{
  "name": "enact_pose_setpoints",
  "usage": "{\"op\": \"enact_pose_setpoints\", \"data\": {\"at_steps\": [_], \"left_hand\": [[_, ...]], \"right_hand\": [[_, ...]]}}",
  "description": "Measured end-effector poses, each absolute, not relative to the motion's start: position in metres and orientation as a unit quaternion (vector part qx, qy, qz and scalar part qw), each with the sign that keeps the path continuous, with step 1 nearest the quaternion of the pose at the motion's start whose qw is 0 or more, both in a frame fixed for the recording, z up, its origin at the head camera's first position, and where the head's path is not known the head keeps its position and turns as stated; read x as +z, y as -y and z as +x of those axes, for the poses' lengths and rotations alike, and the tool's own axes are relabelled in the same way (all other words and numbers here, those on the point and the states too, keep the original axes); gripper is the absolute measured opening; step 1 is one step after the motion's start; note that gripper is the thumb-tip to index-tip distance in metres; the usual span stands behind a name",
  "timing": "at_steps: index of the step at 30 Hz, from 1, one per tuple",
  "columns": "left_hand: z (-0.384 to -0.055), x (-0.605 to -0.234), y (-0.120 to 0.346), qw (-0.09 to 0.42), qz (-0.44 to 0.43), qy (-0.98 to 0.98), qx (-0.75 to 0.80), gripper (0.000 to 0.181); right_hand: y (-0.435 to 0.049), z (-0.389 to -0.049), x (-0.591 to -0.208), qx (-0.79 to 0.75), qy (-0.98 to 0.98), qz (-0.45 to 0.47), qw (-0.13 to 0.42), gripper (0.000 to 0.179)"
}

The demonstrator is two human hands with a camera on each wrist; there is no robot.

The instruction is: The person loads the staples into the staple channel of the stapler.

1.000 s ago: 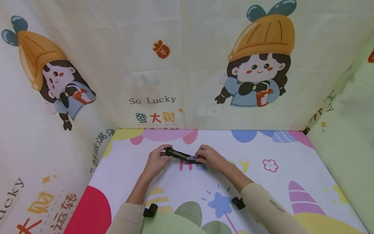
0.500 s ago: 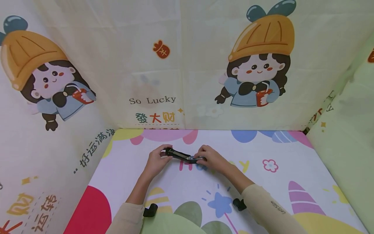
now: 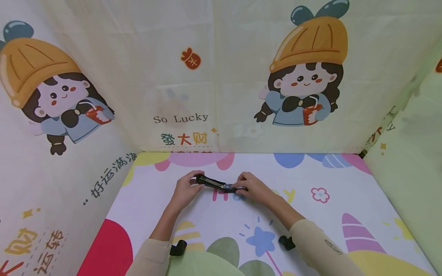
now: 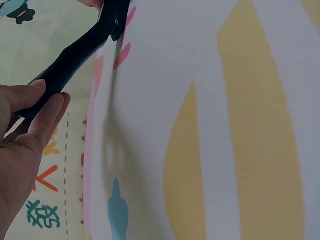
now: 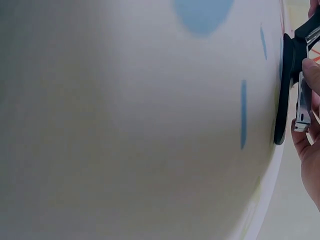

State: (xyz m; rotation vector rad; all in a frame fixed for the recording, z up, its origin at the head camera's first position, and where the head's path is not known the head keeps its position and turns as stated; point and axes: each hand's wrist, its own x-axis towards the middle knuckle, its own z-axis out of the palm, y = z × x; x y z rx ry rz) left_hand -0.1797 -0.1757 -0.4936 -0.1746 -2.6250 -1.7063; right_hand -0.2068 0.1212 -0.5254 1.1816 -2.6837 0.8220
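A black stapler (image 3: pixel 212 183) is swung wide open above the table, its top arm slanting up to the left. My left hand (image 3: pixel 183 191) pinches the end of that arm between thumb and fingers; the left wrist view shows the smooth outer side of the black arm (image 4: pixel 75 62). At the stapler's other end, my right hand (image 3: pixel 253 188) has its thumb and fingers on the metal staple channel (image 5: pixel 303 102). Beside the channel, the black base (image 5: pixel 283 100) stands close over the tabletop in the right wrist view. Part of the channel is hidden behind the right thumb.
The table (image 3: pixel 293 207) wears a white cover printed with coloured shapes. A cream cloth wall (image 3: pixel 238 99) with cartoon prints rises along its back edge, with more cloth at the left and right. Black wrist devices (image 3: pixel 178 248) sit by the sleeves.
My right hand has slid slightly to the right along the stapler, so more of its middle shows. My left hand has held its place. The left cloth wall has shifted.
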Motion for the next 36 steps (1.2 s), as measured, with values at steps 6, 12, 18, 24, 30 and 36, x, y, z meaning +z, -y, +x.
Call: {"op": "enact_pose_setpoints", "data": {"at_steps": [6,12,18,24,30,36], "left_hand": [[-0.179,-0.493,0.174,0.001,-0.052,0.838,-0.544,0.049],[-0.179,-0.495,0.174,0.003,-0.053,0.841,-0.539,0.049],[-0.179,-0.495,0.174,0.013,-0.058,0.843,-0.535,0.049],[-0.179,-0.495,0.174,0.014,-0.062,0.841,-0.538,0.049],[-0.179,-0.495,0.175,0.006,-0.055,0.839,-0.541,0.049],[-0.18,-0.495,0.175,0.007,-0.058,0.839,-0.541,0.049]], "right_hand": [[-0.13,-0.203,-0.526,0.265,0.888,0.375,0.042,0.026],[-0.135,-0.201,-0.524,0.264,0.898,0.35,0.024,0.025],[-0.141,-0.202,-0.526,0.26,0.898,0.353,0.037,0.023],[-0.147,-0.202,-0.527,0.251,0.9,0.354,0.042,0.022],[-0.152,-0.201,-0.526,0.251,0.895,0.365,0.058,0.021],[-0.154,-0.2,-0.524,0.252,0.893,0.367,0.057,0.021]]}}
